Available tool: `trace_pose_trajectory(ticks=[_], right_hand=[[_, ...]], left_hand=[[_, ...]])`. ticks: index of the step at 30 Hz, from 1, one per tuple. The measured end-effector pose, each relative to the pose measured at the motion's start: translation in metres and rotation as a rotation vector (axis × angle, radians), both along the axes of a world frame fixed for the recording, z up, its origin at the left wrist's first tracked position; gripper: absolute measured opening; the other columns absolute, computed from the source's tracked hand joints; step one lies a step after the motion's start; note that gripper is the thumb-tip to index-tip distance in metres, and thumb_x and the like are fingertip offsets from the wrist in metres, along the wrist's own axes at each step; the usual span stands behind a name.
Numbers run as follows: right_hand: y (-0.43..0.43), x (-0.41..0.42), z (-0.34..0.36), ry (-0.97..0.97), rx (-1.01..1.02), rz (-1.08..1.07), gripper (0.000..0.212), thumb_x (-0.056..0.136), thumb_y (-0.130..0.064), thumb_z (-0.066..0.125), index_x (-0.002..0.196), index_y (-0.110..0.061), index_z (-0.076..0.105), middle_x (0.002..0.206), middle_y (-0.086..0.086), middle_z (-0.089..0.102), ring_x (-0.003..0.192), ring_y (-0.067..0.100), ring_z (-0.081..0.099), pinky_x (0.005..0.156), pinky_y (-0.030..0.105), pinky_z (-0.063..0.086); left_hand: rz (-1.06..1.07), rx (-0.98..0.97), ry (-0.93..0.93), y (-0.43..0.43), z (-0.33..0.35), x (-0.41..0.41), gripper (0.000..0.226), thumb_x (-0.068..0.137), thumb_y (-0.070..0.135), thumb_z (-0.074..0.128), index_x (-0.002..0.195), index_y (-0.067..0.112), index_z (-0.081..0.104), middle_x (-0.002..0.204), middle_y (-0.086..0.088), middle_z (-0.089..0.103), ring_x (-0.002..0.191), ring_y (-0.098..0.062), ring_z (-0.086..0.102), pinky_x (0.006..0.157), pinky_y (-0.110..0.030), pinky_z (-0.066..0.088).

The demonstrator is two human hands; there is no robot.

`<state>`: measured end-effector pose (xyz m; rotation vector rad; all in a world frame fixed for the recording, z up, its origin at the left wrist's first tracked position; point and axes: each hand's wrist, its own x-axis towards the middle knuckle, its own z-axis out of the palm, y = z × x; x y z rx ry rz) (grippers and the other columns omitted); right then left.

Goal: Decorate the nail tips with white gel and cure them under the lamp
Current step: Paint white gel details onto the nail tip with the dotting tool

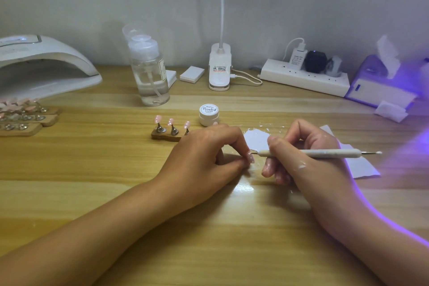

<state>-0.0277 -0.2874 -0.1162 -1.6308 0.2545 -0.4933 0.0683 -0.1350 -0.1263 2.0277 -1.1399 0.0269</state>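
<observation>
One curing lamp (44, 62) stands far left. Left hand (209, 148) pinches one nail tip (251, 158) mid-table; right hand (311, 167) grips one dotting tool (325, 153), point at it. One wooden stand (166, 135) bears three pink nail tips (171, 121) beside one gel jar (209, 115).

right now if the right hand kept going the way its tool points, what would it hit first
The pink nail tip pinched by the left hand; the right hand holds a dotting tool that seems nearly touching it.
</observation>
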Motion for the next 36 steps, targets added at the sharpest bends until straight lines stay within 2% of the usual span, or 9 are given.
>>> trace_pose_trajectory(ticks=[8, 11, 14, 18, 23, 26, 29, 32, 36], right_hand=[[0.0, -0.001, 0.0, -0.026, 0.014, -0.008, 0.03, 0.089, -0.008, 0.063, 0.066, -0.012, 0.044, 0.052, 0.011, 0.065, 0.038, 0.01, 0.05, 0.04, 0.014, 0.038], [-0.004, -0.001, 0.0, -0.087, 0.05, -0.051, 0.038, 0.093, -0.012, 0.066, 0.061, -0.022, 0.046, 0.052, 0.011, 0.065, 0.038, 0.011, 0.047, 0.039, 0.016, 0.038], [-0.014, 0.001, 0.004, -0.111, -0.055, -0.127, 0.028, 0.082, -0.023, 0.066, 0.059, -0.027, 0.05, 0.051, 0.008, 0.063, 0.04, 0.009, 0.047, 0.041, 0.015, 0.037], [-0.033, 0.007, 0.0, 0.091, -0.276, -0.204, 0.012, 0.067, -0.03, 0.059, 0.065, -0.021, 0.051, 0.05, 0.005, 0.064, 0.047, 0.01, 0.055, 0.051, 0.027, 0.039], [-0.037, 0.01, -0.008, 0.194, -0.354, -0.169, 0.028, 0.087, -0.029, 0.068, 0.07, -0.017, 0.049, 0.058, 0.0, 0.071, 0.051, 0.009, 0.062, 0.055, 0.026, 0.042], [-0.034, 0.01, -0.008, 0.236, -0.442, -0.164, 0.025, 0.086, -0.036, 0.066, 0.073, -0.02, 0.051, 0.058, -0.004, 0.071, 0.05, 0.001, 0.058, 0.055, 0.028, 0.039], [-0.035, 0.01, -0.007, 0.219, -0.44, -0.183, 0.018, 0.084, -0.034, 0.066, 0.076, -0.025, 0.053, 0.059, -0.006, 0.071, 0.053, 0.0, 0.059, 0.057, 0.028, 0.039], [-0.034, 0.01, -0.007, 0.232, -0.476, -0.165, 0.018, 0.08, -0.033, 0.067, 0.074, -0.025, 0.052, 0.058, -0.005, 0.071, 0.047, 0.0, 0.055, 0.049, 0.023, 0.039], [-0.032, 0.008, 0.002, 0.054, -0.29, -0.199, 0.021, 0.083, -0.024, 0.064, 0.067, -0.021, 0.049, 0.058, 0.003, 0.07, 0.045, 0.009, 0.055, 0.049, 0.025, 0.041]], left_hand=[[0.005, 0.007, -0.009, 0.0, 0.0, 0.0, 0.015, 0.08, 0.018, 0.075, 0.081, 0.031, 0.067, 0.084, 0.015, 0.064, 0.059, -0.009, 0.055, 0.059, -0.019, 0.036], [0.002, 0.007, -0.002, 0.0, 0.001, 0.0, 0.014, 0.081, 0.017, 0.075, 0.081, 0.029, 0.067, 0.085, 0.015, 0.067, 0.058, -0.009, 0.054, 0.061, -0.016, 0.034], [-0.005, 0.007, 0.031, 0.0, 0.001, 0.0, 0.014, 0.082, 0.016, 0.074, 0.083, 0.028, 0.068, 0.084, 0.021, 0.067, 0.056, -0.009, 0.054, 0.062, -0.01, 0.032], [0.0, 0.019, 0.03, 0.0, 0.0, 0.001, 0.014, 0.083, 0.018, 0.073, 0.083, 0.031, 0.067, 0.08, 0.027, 0.064, 0.055, -0.009, 0.054, 0.057, -0.016, 0.032], [0.004, 0.038, 0.029, 0.0, 0.0, 0.002, 0.013, 0.084, 0.02, 0.072, 0.084, 0.031, 0.066, 0.076, 0.031, 0.061, 0.055, -0.007, 0.054, 0.057, -0.015, 0.031], [0.004, 0.037, 0.033, 0.0, 0.0, 0.002, 0.013, 0.084, 0.02, 0.072, 0.083, 0.032, 0.066, 0.077, 0.031, 0.061, 0.053, -0.006, 0.053, 0.056, -0.011, 0.03], [0.003, 0.041, 0.03, 0.0, 0.0, 0.002, 0.013, 0.084, 0.021, 0.072, 0.083, 0.032, 0.066, 0.081, 0.03, 0.063, 0.054, -0.007, 0.054, 0.056, -0.011, 0.031], [0.005, 0.041, 0.023, 0.0, 0.001, 0.002, 0.013, 0.084, 0.021, 0.072, 0.083, 0.032, 0.066, 0.08, 0.031, 0.062, 0.055, -0.007, 0.054, 0.055, -0.012, 0.03], [0.019, 0.046, 0.0, -0.001, 0.001, 0.002, 0.012, 0.085, 0.022, 0.073, 0.085, 0.032, 0.066, 0.076, 0.034, 0.059, 0.056, -0.003, 0.053, 0.056, -0.013, 0.029]])
